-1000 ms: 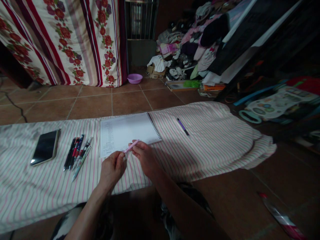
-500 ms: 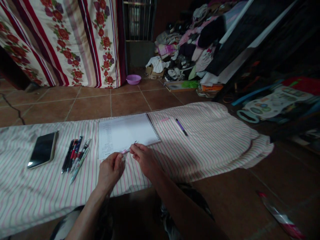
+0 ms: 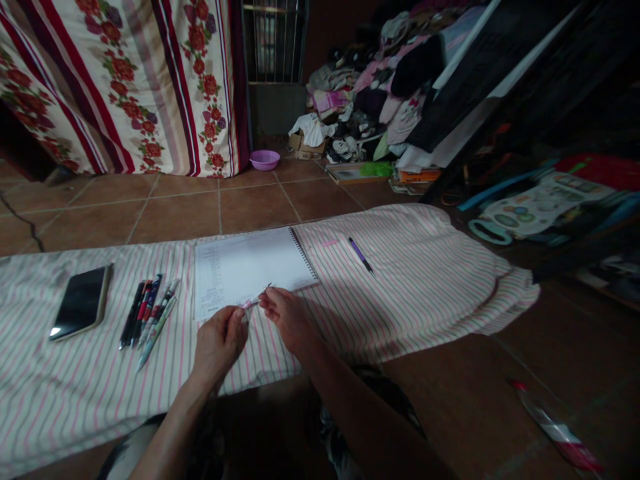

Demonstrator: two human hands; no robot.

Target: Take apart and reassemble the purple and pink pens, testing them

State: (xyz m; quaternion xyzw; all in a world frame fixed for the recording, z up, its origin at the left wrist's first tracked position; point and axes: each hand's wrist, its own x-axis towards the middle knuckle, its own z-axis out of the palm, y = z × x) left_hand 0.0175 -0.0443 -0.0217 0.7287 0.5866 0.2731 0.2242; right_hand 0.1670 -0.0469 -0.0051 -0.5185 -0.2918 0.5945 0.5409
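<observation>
Between my two hands, at the near edge of the open spiral notebook (image 3: 250, 260), is a slim pink and pale pen (image 3: 247, 305). My left hand (image 3: 223, 337) pinches its pink end between thumb and fingers. The fingers of my right hand (image 3: 285, 317) are closed on its other end, where a short dark tip sticks out beyond them. My fingers hide much of the pen. To the right of the notebook lie a purple pen (image 3: 361, 255) and a short pink piece (image 3: 330, 243), too small to name. Left of the notebook, several pens (image 3: 150, 317) lie side by side.
A striped cloth (image 3: 415, 287) covers the low surface under these things. A phone (image 3: 80, 303) lies at the left. On the tiled floor beyond are a purple basin (image 3: 265, 159) and a heap of clothes (image 3: 370, 93). A red-and-clear packet (image 3: 557, 427) lies at lower right.
The whole view has shifted slightly. Both hands keep their hold on the pen in nearly the same place, with the right fingers slightly altered.
</observation>
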